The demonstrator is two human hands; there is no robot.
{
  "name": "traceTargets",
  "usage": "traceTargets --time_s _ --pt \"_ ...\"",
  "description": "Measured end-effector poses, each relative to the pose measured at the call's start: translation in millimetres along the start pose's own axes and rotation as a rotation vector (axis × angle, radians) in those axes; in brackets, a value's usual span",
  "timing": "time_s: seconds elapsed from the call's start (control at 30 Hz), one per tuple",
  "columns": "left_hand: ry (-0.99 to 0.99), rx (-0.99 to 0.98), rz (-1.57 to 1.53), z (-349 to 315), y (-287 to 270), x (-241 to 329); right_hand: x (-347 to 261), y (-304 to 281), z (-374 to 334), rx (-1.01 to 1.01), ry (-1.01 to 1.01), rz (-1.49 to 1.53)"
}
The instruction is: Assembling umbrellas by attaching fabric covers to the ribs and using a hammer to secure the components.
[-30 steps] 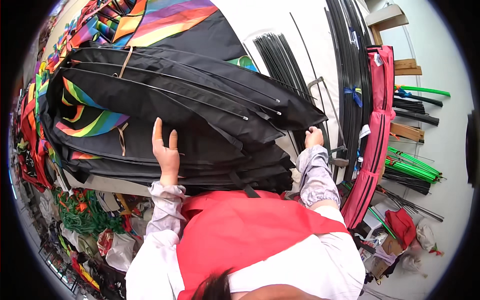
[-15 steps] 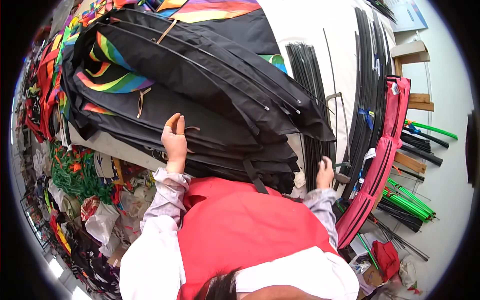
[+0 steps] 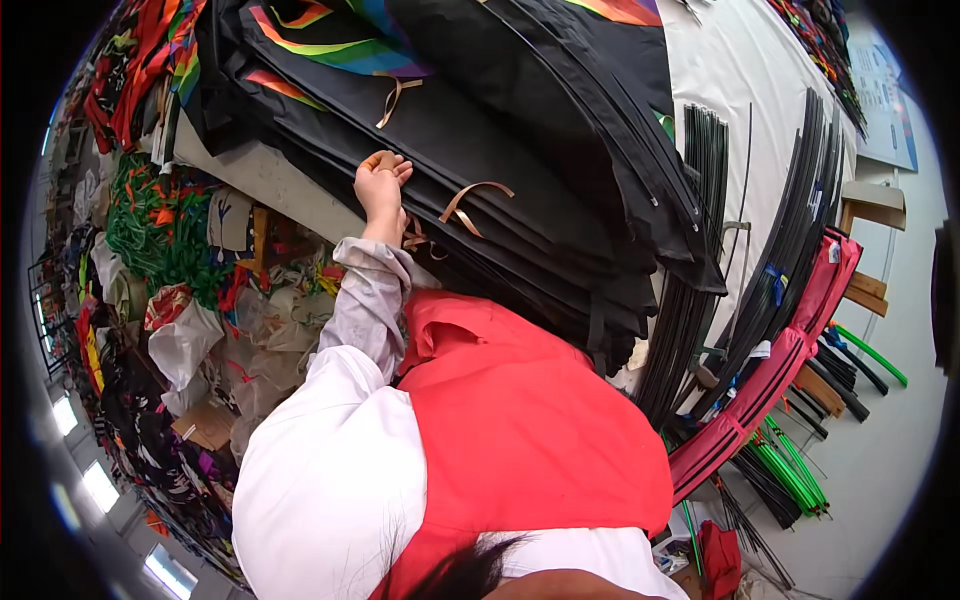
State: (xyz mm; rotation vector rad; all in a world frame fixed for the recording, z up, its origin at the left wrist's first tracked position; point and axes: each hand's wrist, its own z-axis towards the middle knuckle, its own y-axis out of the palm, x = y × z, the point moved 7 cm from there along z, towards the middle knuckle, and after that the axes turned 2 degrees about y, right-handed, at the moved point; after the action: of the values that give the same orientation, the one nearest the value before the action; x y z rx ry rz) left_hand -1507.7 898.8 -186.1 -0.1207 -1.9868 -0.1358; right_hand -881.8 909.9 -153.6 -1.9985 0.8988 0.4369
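Note:
My left hand (image 3: 383, 192) is over the near edge of a stack of folded black fabric (image 3: 460, 130) with rainbow-striped trim (image 3: 340, 55). Its fingers are curled in together; what they hold, if anything, is too small to make out. Close by, a tan ribbon tie (image 3: 462, 207) lies on the fabric, and another tan tie (image 3: 392, 100) lies farther up. Thin dark rods (image 3: 590, 95) run along the top layers toward the right, with small pale tips. My right hand is out of view.
Bundles of black rods (image 3: 706, 170) lie on the white table cover (image 3: 745, 75) at right, beside a long pink-red zipped bag (image 3: 765, 395). Green tubes (image 3: 785, 475) stick out past it. Plastic bags (image 3: 185, 340) and green tangled material (image 3: 140, 215) are heaped at left.
The view has shifted, so the stack appears higher and farther right. My left hand's raised fingers have curled in, nearer the stack's edge. My right hand, earlier beside the black rods, has left view.

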Motion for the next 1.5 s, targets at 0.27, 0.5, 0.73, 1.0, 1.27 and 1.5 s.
traceTargets --time_s 0.27,0.5,0.73,1.0,1.27,1.5 --pt "0.302 0.092 0.485 16.8 -5.1 41.4 -146.1 49.5 4.7 -0.045 -0.212 -0.043" --pt "-0.066 -0.067 0.209 40.5 7.4 6.4 -139.3 53.7 10.6 -0.131 -0.122 -0.115" --pt "-0.277 -0.207 0.158 46.0 20.1 -5.0 -134.5 58.5 14.2 -0.164 -0.076 -0.104" --pt "-0.258 -0.196 0.162 45.6 20.9 -9.3 -133.1 59.1 13.8 -0.161 -0.082 -0.1" --pt "-0.142 -0.188 0.275 34.3 27.2 6.5 -143.0 59.0 15.3 -0.136 -0.12 -0.077" --pt "-0.114 -0.237 0.315 34.0 42.7 22.6 -190.6 110.5 37.1 -0.388 -0.098 -0.021"
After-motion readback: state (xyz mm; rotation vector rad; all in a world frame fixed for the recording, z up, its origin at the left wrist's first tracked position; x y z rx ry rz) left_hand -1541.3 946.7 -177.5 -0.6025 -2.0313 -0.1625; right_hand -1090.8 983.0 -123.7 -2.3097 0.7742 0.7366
